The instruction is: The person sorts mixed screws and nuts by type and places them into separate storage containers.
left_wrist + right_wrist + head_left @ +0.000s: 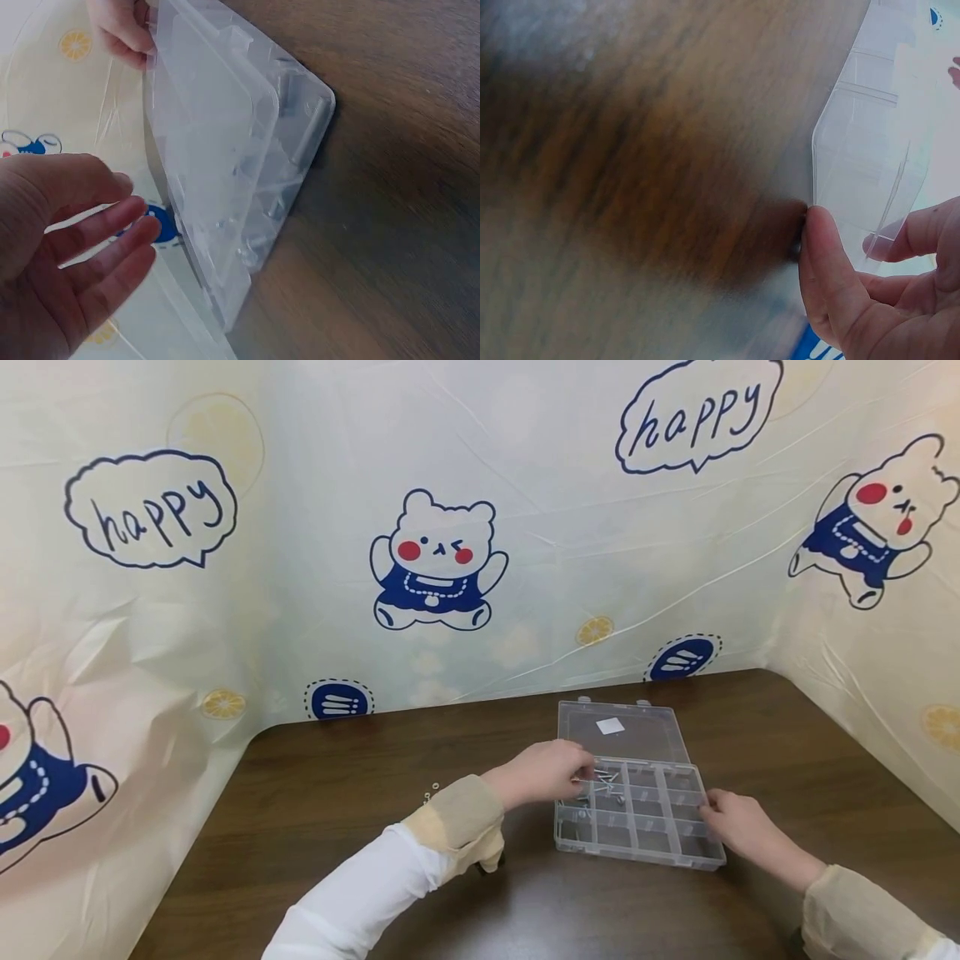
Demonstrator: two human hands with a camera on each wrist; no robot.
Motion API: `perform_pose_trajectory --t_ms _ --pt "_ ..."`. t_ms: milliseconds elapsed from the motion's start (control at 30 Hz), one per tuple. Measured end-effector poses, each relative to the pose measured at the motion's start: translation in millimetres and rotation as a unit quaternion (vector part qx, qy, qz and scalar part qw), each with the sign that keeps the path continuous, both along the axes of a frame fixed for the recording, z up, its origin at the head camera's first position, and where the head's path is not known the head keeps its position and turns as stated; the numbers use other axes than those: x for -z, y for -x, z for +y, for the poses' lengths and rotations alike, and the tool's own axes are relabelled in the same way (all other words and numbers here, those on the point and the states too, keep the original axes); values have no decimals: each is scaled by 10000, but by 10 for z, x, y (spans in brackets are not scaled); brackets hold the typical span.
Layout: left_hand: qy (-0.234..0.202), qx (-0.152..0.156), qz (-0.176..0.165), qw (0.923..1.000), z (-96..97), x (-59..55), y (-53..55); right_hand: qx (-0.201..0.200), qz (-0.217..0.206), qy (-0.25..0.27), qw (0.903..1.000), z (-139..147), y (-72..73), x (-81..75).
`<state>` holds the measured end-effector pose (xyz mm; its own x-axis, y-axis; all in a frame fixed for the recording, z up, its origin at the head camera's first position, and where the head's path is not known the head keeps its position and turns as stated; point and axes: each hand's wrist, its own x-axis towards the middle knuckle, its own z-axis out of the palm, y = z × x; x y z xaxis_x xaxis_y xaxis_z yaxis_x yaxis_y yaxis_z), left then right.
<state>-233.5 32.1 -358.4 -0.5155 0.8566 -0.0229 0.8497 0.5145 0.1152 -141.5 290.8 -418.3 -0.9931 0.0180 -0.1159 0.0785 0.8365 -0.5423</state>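
A clear plastic compartment box stands on the table with its lid folded back. Screws lie in its far-left compartments; the near and right ones look bare. My left hand hovers over the box's left side. In the left wrist view that hand has loosely bent fingers, thumb apart, and nothing between them. At the box's right wall is my right hand. In the right wrist view the right hand pinches this wall between thumb and fingers.
Several tiny pale rings lie on the brown wooden table, left of the box and partly behind the left sleeve. A white label shows on the lid. A printed curtain hangs around the table.
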Motion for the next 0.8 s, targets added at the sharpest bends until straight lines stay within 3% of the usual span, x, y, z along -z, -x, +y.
perform_pose_trajectory --t_ms 133,400,800 --pt "-53 -431 -364 9984 -137 7 61 4 -37 42 10000 5 -11 3" --pt "-209 -969 -694 9927 -441 43 181 34 -131 65 9999 11 -22 1" --pt "-7 -1554 -921 9836 -876 55 256 -3 -45 -56 10000 19 -39 1"
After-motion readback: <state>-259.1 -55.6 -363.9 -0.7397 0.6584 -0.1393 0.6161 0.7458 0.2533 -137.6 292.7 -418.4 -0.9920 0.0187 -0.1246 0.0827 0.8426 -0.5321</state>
